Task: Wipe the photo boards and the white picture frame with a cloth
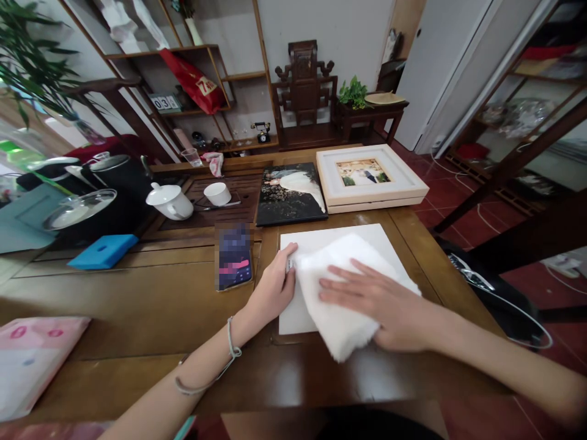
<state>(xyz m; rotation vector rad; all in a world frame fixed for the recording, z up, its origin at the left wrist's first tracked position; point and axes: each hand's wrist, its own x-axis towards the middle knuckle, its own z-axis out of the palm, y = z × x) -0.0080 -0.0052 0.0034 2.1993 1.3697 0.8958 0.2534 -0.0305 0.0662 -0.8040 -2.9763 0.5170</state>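
A flat white panel (293, 315) lies on the wooden table in front of me. My left hand (277, 281) grips its left edge, thumb and fingers closed around the side. Over much of the panel is spread a fluffy white cloth (337, 330), which overhangs the panel's near edge. My right hand (371, 299) lies on top of the cloth with its fingers stretched out and apart, pressing it down. What the panel shows beneath the cloth is hidden.
Behind the panel lie a dark photo print (293, 195) and a pale framed photo (330, 174). A phone (235, 256) is left of my left hand. Farther left are a blue block (103, 252), a lidded white teapot (169, 201), a white cup (217, 194) and a pink-white package (41, 360).
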